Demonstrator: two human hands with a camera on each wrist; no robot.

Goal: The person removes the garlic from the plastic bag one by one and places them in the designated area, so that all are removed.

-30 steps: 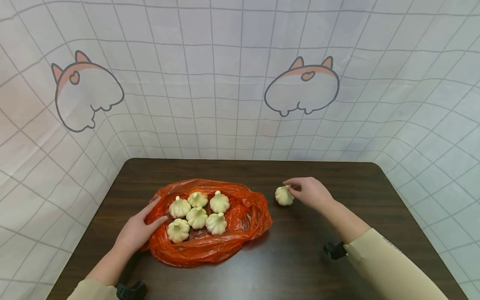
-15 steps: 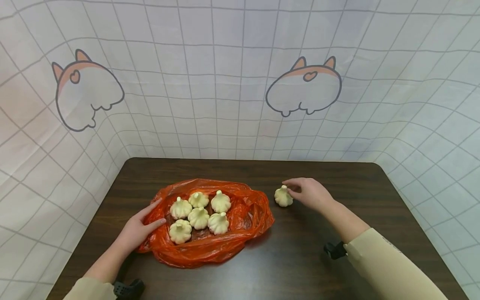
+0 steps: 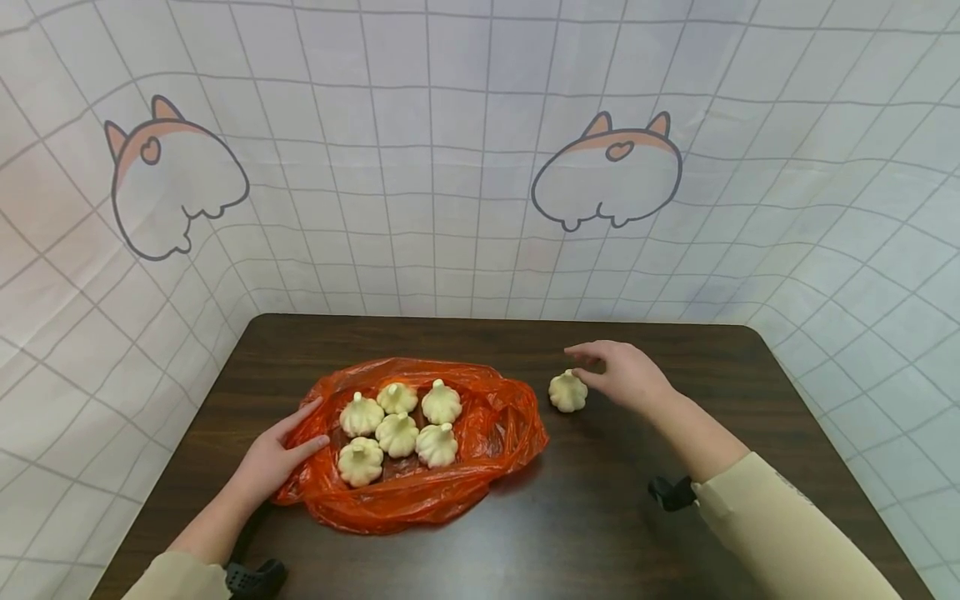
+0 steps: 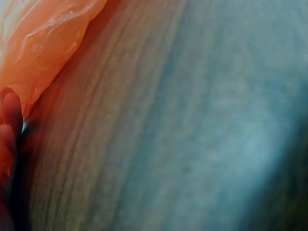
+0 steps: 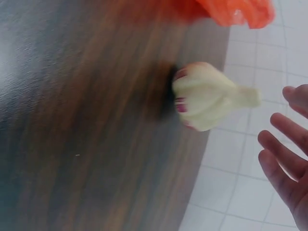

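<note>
On the right of the table a lone garlic bulb [image 3: 567, 392] stands upright. My right hand [image 3: 626, 372] is just above and beside it, thumb near its top and fingers spread apart. In the right wrist view a gap shows between the fingertips and the stem of this garlic bulb [image 5: 207, 96], which has purple patches low down. My left hand [image 3: 273, 458] rests on the left rim of a red plastic bag [image 3: 390, 508], index finger and thumb extended over the film. Inside the bag's mouth sit several more garlic bulbs [image 3: 396, 435].
The dark wood table [image 3: 585, 533] ends at a back edge against a white grid-patterned cloth [image 3: 450, 208] with two cartoon animals printed on it. The bag's crumpled right side [image 3: 517, 425] lies a short way left of the lone bulb.
My right hand has let go of the garlic bulb, its fingers lifting and spreading. The bulb stays on the table. My left hand has shifted slightly left at the bag, whose left edge has spread outward.
</note>
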